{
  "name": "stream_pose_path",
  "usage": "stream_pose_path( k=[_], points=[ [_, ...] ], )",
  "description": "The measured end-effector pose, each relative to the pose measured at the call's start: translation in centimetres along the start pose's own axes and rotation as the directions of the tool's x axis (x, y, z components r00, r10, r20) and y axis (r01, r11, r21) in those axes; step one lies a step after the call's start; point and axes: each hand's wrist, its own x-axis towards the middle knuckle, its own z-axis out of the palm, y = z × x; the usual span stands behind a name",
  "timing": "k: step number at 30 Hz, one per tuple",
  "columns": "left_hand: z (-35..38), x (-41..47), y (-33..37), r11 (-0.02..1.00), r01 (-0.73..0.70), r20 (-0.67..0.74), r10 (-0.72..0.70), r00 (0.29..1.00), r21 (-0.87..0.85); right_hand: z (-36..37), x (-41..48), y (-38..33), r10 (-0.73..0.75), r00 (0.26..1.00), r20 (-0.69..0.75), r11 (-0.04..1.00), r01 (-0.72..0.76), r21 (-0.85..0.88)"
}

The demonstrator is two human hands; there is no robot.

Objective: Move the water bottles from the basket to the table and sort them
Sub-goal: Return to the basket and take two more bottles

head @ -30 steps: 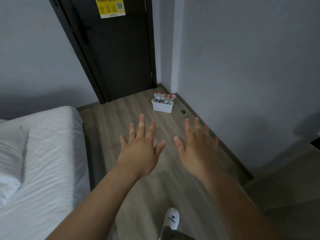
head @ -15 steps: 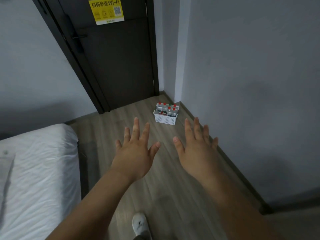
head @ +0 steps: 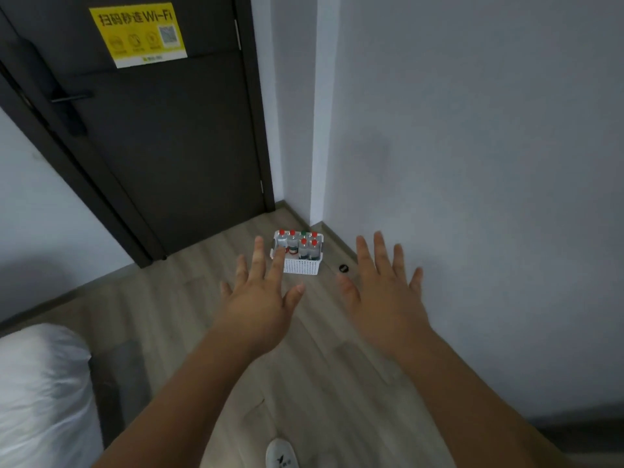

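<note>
Starting nearest, a shoe [head: 282, 456] stands on the floor [head: 189, 315], with the bed [head: 40, 393] at left. Past it the left hand [head: 260, 298] and right hand [head: 385, 298] hover flat with fingers spread, grasping nothing. Farther off, the basket [head: 302, 265] sits in the corner by the door [head: 169, 146], with the bottles [head: 304, 246] upright inside: 6 caps show, 5 red and 1 green. No bench is in view. By my reading, 0 bottles are moved, so fetching, carrying and sorting are all left.

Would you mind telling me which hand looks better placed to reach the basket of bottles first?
Left, probably. The left hand is open and its fingertips line up with the left edge of the basket in view; the right hand, also open, points off toward the wall. Neither touches the basket yet.
</note>
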Motion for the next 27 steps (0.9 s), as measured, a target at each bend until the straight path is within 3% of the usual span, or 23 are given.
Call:
stream_pose_path(
  k=[16, 27],
  points=[
    [-2.8, 22.1, -3.9, 0.995, -0.102, 0.014, 0.102, 0.995, 0.022, 1.8, 21.1, -3.4, 0.123, 0.991, 0.057, 0.992, -0.12, -0.05],
    [-3.4, 41.3, -4.9, 0.998, -0.049, 0.101, 0.046, 0.994, 0.03, 4.5, 42.8, -2.1, 0.054, 0.994, 0.094, 0.998, -0.052, -0.027]
  ],
)
